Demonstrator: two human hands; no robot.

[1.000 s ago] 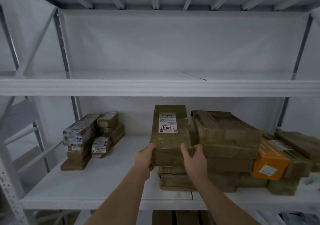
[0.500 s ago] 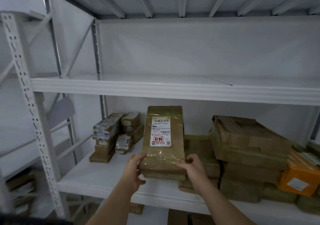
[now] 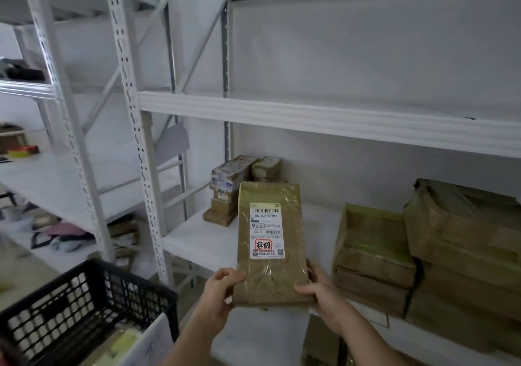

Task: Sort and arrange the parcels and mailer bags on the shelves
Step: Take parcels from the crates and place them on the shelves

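I hold a flat brown parcel (image 3: pixel 270 241) wrapped in clear tape, with a white label and a red stamp, in front of the middle shelf (image 3: pixel 197 241). My left hand (image 3: pixel 220 292) grips its lower left corner and my right hand (image 3: pixel 324 295) grips its lower right corner. The parcel is lifted clear of the shelf and stands nearly upright. Stacked brown parcels (image 3: pixel 375 255) sit on the shelf to its right, with a bigger stack (image 3: pixel 462 253) beyond. A small pile of little boxes (image 3: pixel 231 188) stands at the shelf's back left.
A black plastic crate (image 3: pixel 84 303) holding packets is at lower left. White perforated uprights (image 3: pixel 132 117) stand left of the shelf bay. The upper shelf (image 3: pixel 324 117) runs across above. A neighbouring shelf unit (image 3: pixel 50 179) at the left has bags and items beneath it.
The parcel came off the stack on the right and moved left and toward me, held in both hands. My view swung left, bringing the crate and the left shelving into sight.
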